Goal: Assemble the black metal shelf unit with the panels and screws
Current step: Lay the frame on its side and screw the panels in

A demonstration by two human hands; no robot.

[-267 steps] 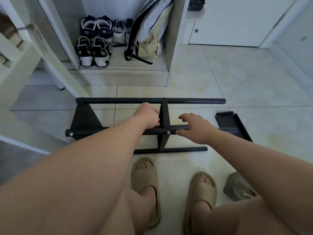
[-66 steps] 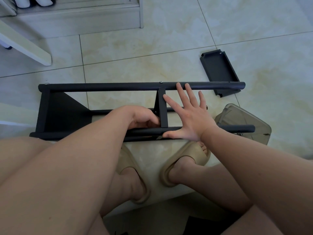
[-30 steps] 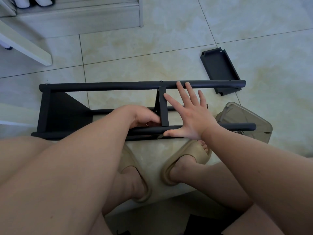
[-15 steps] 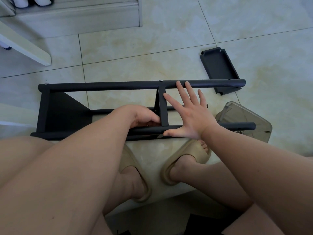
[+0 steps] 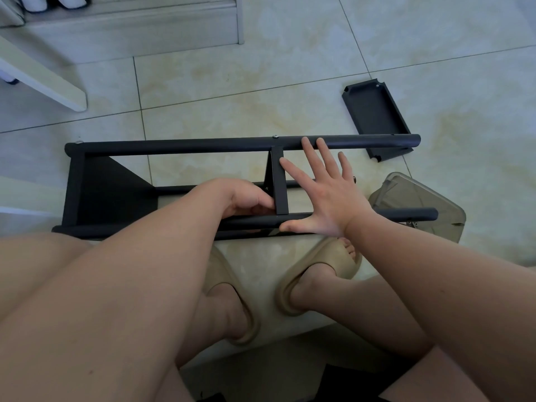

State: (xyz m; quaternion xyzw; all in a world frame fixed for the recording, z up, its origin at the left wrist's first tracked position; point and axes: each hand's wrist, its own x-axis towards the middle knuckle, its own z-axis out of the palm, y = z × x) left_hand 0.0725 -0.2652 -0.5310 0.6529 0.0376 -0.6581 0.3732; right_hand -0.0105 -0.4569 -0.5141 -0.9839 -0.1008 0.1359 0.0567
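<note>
The black shelf unit [image 5: 174, 146] lies on its side on the tiled floor [image 5: 232, 82], just ahead of the person's tan slippers [image 5: 327, 265]. It has matte round tubes, a flat end panel and a narrow middle panel [image 5: 280, 184]. The right hand [image 5: 327, 204] is spread flat, its grip apart, with the thumb on the near tube and fingertips on the far tube. The left hand [image 5: 243, 198] is curled against the middle panel's foot; whether its grip holds anything I cannot tell. A loose black panel [image 5: 374, 117] with raised edges lies beyond the far tube's right end. A translucent plastic container [image 5: 412, 198] sits under the near tube's right end.
</note>
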